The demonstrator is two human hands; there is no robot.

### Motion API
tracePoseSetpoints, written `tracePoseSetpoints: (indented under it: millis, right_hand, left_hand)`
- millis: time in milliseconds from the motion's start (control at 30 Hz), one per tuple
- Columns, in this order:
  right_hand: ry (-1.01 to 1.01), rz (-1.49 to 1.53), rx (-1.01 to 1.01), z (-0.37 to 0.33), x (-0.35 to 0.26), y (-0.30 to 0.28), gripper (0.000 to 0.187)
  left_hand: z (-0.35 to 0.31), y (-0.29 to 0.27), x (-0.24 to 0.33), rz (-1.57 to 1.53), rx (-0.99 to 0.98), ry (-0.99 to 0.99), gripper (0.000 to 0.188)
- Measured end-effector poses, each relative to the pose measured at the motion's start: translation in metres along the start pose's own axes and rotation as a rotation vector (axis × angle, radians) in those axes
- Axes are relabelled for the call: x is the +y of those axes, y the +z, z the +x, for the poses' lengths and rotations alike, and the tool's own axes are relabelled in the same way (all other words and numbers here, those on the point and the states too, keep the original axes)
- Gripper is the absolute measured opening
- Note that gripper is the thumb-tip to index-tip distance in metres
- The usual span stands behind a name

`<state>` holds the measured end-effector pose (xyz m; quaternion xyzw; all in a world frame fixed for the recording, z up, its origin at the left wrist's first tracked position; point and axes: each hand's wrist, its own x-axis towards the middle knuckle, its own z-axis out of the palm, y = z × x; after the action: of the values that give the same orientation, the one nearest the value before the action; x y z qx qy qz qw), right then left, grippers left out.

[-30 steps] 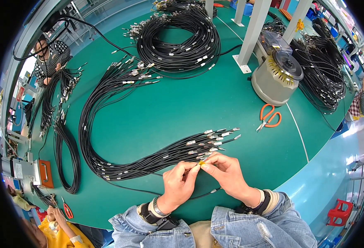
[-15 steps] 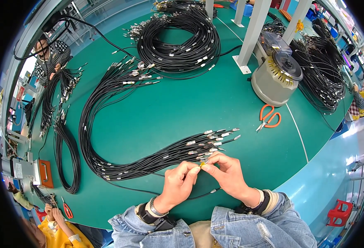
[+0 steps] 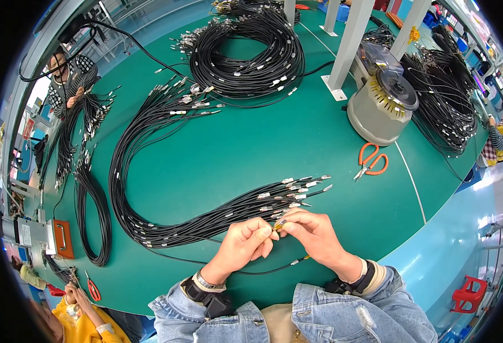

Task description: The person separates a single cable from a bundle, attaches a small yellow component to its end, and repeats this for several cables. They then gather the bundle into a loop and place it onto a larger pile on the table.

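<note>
In front of me my left hand and my right hand come together, thumbs and forefingers pinched on a small yellow piece with a dark part by the right fingertips. It is too small to tell its exact kind. Just beyond the hands lie the labelled ends of a bundle of black cables, which curves round to the left. One single black cable runs below my left hand, and its end, with a bit of yellow, reaches under my right hand.
Orange-handled scissors lie right of centre, below a round grey tape dispenser. A large coil of black cables sits at the back. Grey posts rise from the green table. Co-workers sit left and right; red-handled cutters lie lower left.
My left hand has shifted slightly left and its fingers have moved on the yellow piece, of which more shows. The single cable's yellow-marked end now shows below my right hand.
</note>
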<state>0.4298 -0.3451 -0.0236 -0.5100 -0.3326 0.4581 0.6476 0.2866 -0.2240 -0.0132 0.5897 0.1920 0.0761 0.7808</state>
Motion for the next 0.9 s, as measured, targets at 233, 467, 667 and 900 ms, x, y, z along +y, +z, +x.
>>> tracePoseSetpoints:
  millis: [233,467,667,900]
  right_hand:
    - [-0.036,0.089,0.041,-0.001,-0.006,0.002,0.015]
    - [-0.170,-0.047,-0.044,-0.002,0.001,-0.002,0.013]
    - [-0.161,-0.244,-0.143,-0.008,-0.005,-0.013,0.012]
    - [-0.027,-0.446,-0.338,-0.017,-0.020,-0.041,0.012]
  left_hand:
    - [0.003,0.008,-0.007,0.041,0.045,0.058,0.018]
    - [0.003,0.018,-0.007,0.338,0.187,0.244,0.008]
    - [-0.007,0.016,-0.019,0.593,0.227,0.345,0.014]
    - [-0.034,-0.014,-0.009,1.142,0.190,0.542,0.025]
